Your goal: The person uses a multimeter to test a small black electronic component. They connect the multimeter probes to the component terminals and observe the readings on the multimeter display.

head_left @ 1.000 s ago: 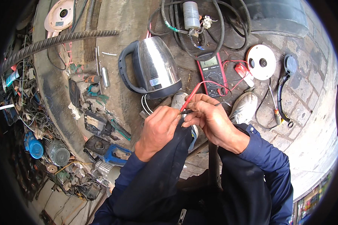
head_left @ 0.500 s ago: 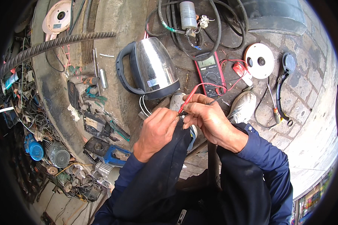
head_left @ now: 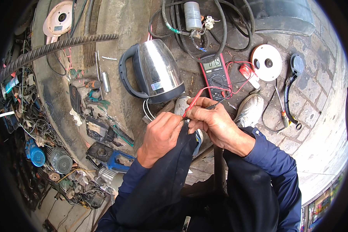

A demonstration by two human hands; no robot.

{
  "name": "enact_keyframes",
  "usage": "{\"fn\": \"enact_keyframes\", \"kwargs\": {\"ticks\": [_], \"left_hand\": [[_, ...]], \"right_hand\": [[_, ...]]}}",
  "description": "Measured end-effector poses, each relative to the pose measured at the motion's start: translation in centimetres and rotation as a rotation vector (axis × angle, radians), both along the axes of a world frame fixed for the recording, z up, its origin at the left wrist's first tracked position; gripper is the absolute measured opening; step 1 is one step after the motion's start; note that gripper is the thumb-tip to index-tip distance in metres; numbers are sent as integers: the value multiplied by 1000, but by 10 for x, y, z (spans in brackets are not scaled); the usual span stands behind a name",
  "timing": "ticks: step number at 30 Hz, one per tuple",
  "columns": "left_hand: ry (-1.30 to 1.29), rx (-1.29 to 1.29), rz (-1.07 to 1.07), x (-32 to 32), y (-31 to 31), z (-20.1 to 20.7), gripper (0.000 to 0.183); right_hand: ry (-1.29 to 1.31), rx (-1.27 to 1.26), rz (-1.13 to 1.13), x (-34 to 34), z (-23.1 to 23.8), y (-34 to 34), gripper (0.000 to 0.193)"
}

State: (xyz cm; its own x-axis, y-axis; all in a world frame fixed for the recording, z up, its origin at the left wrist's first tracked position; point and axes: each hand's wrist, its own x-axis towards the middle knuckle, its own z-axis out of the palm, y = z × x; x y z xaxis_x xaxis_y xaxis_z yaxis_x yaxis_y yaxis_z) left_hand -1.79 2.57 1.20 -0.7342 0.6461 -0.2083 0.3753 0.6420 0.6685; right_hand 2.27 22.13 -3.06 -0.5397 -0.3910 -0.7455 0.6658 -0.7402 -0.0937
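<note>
The steel kettle [head_left: 160,67] lies far and to the left of both hands, base end toward them, handle on the left. The right hand [head_left: 220,127] has its fingers clamped on the red probe. The left hand [head_left: 158,135] meets it from the left, fingers pressed together; I cannot tell what they pinch. The red-edged multimeter [head_left: 215,75] lies beyond the right hand. The red probe [head_left: 190,104] is where the relation counts: its long axis slants from far right to near left, bringing its tip end right by the left fingertips. The thin white wires [head_left: 144,108] loop between kettle and left hand.
</note>
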Motion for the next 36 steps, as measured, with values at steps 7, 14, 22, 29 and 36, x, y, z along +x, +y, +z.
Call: {"fn": "enact_keyframes", "kwargs": {"ticks": [7, 14, 22, 29, 36], "left_hand": [[-9, 2, 50, 0, -1, -1, 14], [-21, 2, 53, 0, -1, -1, 14], [-16, 8, 48, 0, -1, -1, 14], [-30, 12, 34, 0, 0, -1, 12], [-21, 17, 25, 0, 1, 0, 12]], "right_hand": [[68, 123, 207, -1, 5, 9, 40], [125, 186, 306, -1, 7, 15, 31], [102, 180, 322, -2, 7, 13, 34], [103, 187, 290, -3, 5, 9, 39], [97, 177, 286, -3, 4, 7, 41]]}}
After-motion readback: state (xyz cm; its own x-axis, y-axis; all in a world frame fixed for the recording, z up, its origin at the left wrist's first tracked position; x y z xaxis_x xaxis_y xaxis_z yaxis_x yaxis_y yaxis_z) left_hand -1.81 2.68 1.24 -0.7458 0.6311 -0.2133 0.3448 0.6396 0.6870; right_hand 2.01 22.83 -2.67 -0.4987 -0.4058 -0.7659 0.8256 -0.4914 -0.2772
